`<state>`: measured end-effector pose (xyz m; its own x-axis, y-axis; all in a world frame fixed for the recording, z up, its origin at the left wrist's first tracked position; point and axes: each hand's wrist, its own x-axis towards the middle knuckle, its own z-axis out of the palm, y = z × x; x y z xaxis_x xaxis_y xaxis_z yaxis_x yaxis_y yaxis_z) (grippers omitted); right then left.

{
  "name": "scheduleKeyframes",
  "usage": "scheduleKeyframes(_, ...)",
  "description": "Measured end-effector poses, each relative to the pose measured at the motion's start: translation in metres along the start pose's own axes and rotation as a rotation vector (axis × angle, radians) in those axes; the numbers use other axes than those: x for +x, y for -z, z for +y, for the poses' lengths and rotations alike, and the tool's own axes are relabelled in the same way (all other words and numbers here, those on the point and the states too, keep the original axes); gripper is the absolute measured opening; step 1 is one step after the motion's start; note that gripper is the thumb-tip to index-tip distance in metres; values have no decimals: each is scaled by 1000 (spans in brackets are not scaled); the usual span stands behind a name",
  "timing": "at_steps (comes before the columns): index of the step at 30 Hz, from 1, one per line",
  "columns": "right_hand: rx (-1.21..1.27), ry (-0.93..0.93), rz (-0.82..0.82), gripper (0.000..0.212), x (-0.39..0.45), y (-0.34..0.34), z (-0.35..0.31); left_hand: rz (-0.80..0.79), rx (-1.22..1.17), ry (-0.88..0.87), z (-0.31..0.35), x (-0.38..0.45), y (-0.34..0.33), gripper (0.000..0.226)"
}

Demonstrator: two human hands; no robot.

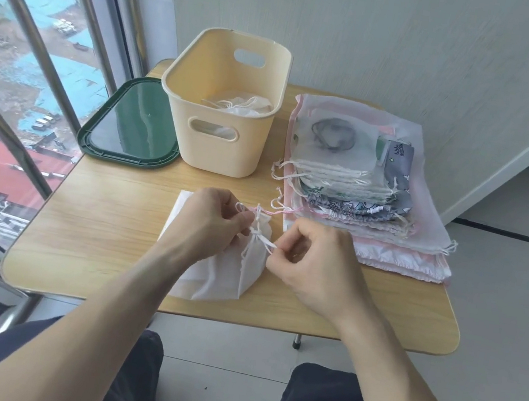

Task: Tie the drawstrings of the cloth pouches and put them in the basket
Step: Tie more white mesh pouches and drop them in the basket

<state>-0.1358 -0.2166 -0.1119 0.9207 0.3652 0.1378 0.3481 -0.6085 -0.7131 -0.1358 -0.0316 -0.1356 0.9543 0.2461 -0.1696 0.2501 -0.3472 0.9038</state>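
Both hands work at the white pouch [228,270], just in front of the basket [226,105]: left hand [210,223] pinches the drawstring [256,233] at the gathered neck, right hand [312,262] pinches its free end. Cord runs crosswise between them; pouch's long axis points toward the basket, the left hand nearer it.

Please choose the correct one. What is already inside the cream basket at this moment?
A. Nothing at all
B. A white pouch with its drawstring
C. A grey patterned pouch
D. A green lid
B: a white pouch with a white drawstring lies at the bottom of the cream basket, while the green lid sits on the table beside it.
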Motion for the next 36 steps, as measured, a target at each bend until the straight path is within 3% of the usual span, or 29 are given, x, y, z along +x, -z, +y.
scheduleKeyframes(7, -104, -117, -93, 12, -4, 1, 1, 7, 86, 43, 3, 1, -6, 23)
scheduleKeyframes(11, -241, -106, -217, 26, -5, 6, 1, -61, 216, 43, 6, 1, -9, 27)
scheduleKeyframes(15, -299, -94, -229, 4, -6, 8, -1, -8, 302, 18, 7, 0, -14, 25)
scheduleKeyframes(23, -270, -30, -322, 16, -7, 13, 4, 9, 309, 2, 3, 2, -15, 24)
scheduleKeyframes(29, 92, -18, -150, 16, 1, 6, 17, -198, -157, 128, 15, 2, -4, 31)
scheduleKeyframes(33, 316, -3, -226, 37, 4, 8, 11, -275, -415, 210, 16, -4, 1, 64)
scheduleKeyframes(34, 402, -5, -229, 39, 4, 8, 9, -265, -436, 182, 16, -5, 3, 61)
scheduleKeyframes(36, 545, -52, -134, 34, 6, 4, 6, -246, -528, 88, 17, -7, 5, 29)
